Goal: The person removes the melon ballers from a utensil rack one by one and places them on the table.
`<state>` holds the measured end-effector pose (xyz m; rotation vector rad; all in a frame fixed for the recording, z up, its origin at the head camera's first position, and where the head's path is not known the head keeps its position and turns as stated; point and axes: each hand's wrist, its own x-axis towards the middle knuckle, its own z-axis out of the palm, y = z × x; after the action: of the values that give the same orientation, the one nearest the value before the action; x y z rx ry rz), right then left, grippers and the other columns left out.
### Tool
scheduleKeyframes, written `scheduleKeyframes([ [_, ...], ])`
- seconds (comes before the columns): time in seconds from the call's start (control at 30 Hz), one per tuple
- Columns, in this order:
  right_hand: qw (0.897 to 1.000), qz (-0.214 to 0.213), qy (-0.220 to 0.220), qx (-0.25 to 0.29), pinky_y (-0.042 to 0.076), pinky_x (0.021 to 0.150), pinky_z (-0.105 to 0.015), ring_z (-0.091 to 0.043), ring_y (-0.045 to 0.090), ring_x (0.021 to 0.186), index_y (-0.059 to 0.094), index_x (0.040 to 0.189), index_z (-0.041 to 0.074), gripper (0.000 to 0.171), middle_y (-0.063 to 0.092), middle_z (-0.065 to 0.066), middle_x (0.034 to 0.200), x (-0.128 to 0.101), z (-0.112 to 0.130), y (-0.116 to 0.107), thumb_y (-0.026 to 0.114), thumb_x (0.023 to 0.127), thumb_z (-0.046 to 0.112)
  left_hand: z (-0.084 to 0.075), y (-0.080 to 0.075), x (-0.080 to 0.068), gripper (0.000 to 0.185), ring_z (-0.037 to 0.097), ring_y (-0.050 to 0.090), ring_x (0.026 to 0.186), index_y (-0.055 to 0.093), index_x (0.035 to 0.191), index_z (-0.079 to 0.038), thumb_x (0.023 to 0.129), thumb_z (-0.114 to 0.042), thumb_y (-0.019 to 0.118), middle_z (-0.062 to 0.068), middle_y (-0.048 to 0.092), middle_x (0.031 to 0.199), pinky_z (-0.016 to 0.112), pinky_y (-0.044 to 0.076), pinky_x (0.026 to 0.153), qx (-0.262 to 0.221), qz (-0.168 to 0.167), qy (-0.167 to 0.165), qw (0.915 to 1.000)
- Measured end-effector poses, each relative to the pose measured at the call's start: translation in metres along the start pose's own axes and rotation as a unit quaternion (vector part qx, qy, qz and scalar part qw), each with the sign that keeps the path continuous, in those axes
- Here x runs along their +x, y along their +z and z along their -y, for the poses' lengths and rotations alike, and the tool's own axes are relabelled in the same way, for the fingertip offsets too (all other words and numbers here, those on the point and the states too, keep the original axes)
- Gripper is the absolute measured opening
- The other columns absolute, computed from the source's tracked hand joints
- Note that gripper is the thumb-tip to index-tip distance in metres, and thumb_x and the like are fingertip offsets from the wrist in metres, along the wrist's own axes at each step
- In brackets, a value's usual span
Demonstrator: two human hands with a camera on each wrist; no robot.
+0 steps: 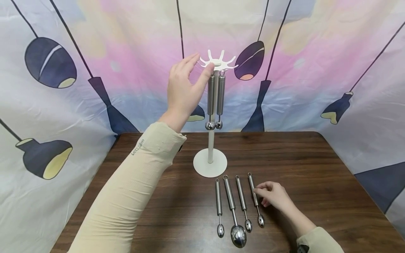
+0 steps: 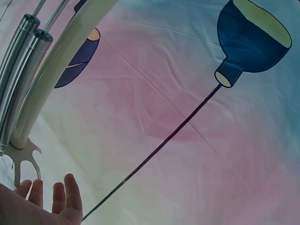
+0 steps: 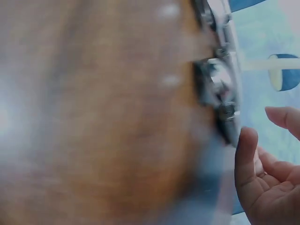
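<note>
My left hand point(image 1: 185, 84) is at the top of a white stand point(image 1: 211, 142), fingers and thumb spread around the left side of its pronged hook ring point(image 1: 221, 65). In the left wrist view, its fingertips point(image 2: 36, 190) are right at the prongs. Two steel melon ballers point(image 1: 220, 96) hang from the ring, scoops down. On the table, my right hand point(image 1: 276, 196) reaches the handle of the rightmost melon baller point(image 1: 251, 182), fingertips right at it. The right wrist view shows a gap between thumb and forefinger point(image 3: 246, 154).
Left of that melon baller, three more steel scoops lie side by side, the largest point(image 1: 238, 236) with a big oval bowl. They rest on a dark wooden table point(image 1: 300, 158), in front of the stand's round base point(image 1: 202, 170). A lamp-patterned cloth point(image 1: 142, 45) hangs behind.
</note>
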<state>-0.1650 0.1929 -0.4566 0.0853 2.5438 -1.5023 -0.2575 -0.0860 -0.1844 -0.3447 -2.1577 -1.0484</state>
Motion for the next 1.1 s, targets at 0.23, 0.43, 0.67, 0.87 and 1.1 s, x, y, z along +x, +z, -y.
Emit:
scheduleKeyframes([
  [0.23, 0.997, -0.032, -0.059, 0.031, 0.058, 0.059, -0.029, -0.014, 0.064, 0.061, 0.064, 0.117, -0.008, 0.037, 0.069, -0.015, 0.085, 0.005, 0.034, -0.007, 0.071, 0.091, 0.018, 0.0, -0.003, 0.001, 0.056, 0.017, 0.043, 0.138, 0.058, 0.139, -0.014, 0.095, -0.047, 0.062, -0.002, 0.055, 0.146, 0.024, 0.03, 0.114, -0.004, 0.014, -0.003, 0.9999],
  [0.43, 0.991, -0.047, -0.123, 0.039, 0.06, 0.062, -0.031, -0.014, 0.067, 0.064, 0.064, 0.118, -0.006, 0.036, 0.069, -0.019, 0.088, 0.007, 0.066, -0.014, 0.069, 0.093, 0.018, 0.001, -0.003, 0.001, 0.055, 0.017, 0.044, 0.138, 0.058, 0.139, -0.014, 0.094, -0.046, 0.062, -0.002, 0.055, 0.146, 0.024, 0.03, 0.114, -0.007, 0.014, 0.003, 0.9999],
  [0.67, 0.983, -0.057, -0.169, 0.054, 0.06, 0.067, -0.028, -0.007, 0.068, 0.067, 0.066, 0.119, -0.003, 0.034, 0.071, -0.02, 0.095, 0.011, 0.101, -0.019, 0.069, 0.093, 0.02, 0.002, -0.002, 0.001, 0.054, 0.017, 0.045, 0.136, 0.059, 0.138, -0.014, 0.094, -0.045, 0.064, -0.001, 0.056, 0.145, 0.025, 0.032, 0.113, -0.017, 0.011, 0.01, 0.9997],
  [0.87, 0.978, -0.056, -0.193, 0.064, 0.061, 0.074, -0.033, -0.006, 0.07, 0.074, 0.066, 0.12, 0.001, 0.035, 0.072, -0.018, 0.102, 0.017, 0.127, -0.022, 0.069, 0.094, 0.022, 0.005, 0.0, 0.002, 0.054, 0.018, 0.046, 0.135, 0.06, 0.137, -0.012, 0.094, -0.044, 0.064, 0.0, 0.057, 0.144, 0.026, 0.032, 0.113, -0.022, 0.005, 0.017, 0.9996],
  [1.1, 0.972, -0.049, -0.224, 0.054, 0.06, 0.08, -0.032, -0.005, 0.071, 0.079, 0.066, 0.123, 0.004, 0.034, 0.071, -0.013, 0.103, 0.023, 0.157, -0.022, 0.068, 0.094, 0.021, 0.006, 0.001, 0.002, 0.053, 0.02, 0.046, 0.133, 0.06, 0.137, -0.011, 0.095, -0.043, 0.063, 0.002, 0.057, 0.144, 0.028, 0.033, 0.112, -0.02, -0.003, 0.025, 0.9995],
])
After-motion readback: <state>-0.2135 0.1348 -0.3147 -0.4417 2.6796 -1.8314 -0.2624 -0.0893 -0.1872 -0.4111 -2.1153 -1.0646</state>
